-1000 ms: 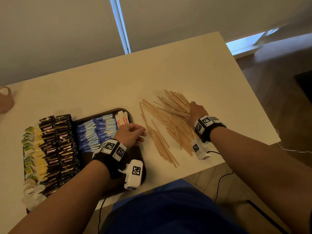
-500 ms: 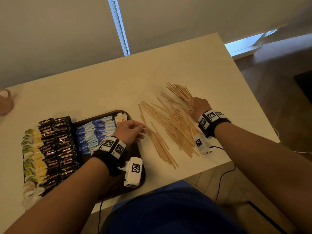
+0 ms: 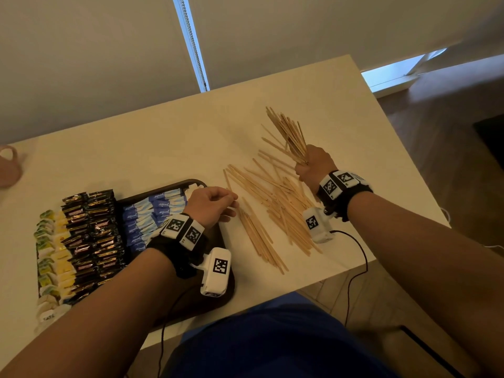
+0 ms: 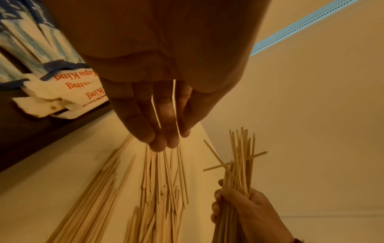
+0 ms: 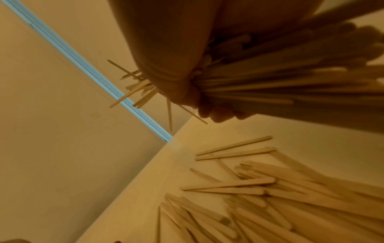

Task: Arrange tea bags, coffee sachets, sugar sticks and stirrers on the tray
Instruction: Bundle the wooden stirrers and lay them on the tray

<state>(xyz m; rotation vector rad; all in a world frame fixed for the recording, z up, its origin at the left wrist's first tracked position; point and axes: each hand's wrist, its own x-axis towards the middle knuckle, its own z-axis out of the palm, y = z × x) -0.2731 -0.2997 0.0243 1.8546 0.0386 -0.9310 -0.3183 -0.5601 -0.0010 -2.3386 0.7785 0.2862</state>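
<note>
A dark tray at the left holds rows of tea bags, black coffee sachets and blue sugar sticks. White sachets with orange print lie at its far corner. Wooden stirrers lie scattered on the table to the right of the tray, with a straighter group nearer me. My right hand grips a thick bundle of stirrers raised above the pile. My left hand is at the tray's right edge, its straight fingers touching stirrer ends on the table.
A pink mug stands at the far left of the cream table. The table's right edge drops to a wooden floor. Wrist-camera cables hang over the front edge near my body.
My right hand has closed on a bundle of stirrers and lifted it off the pile, up and away from me. My left hand has stayed by the tray's edge.
</note>
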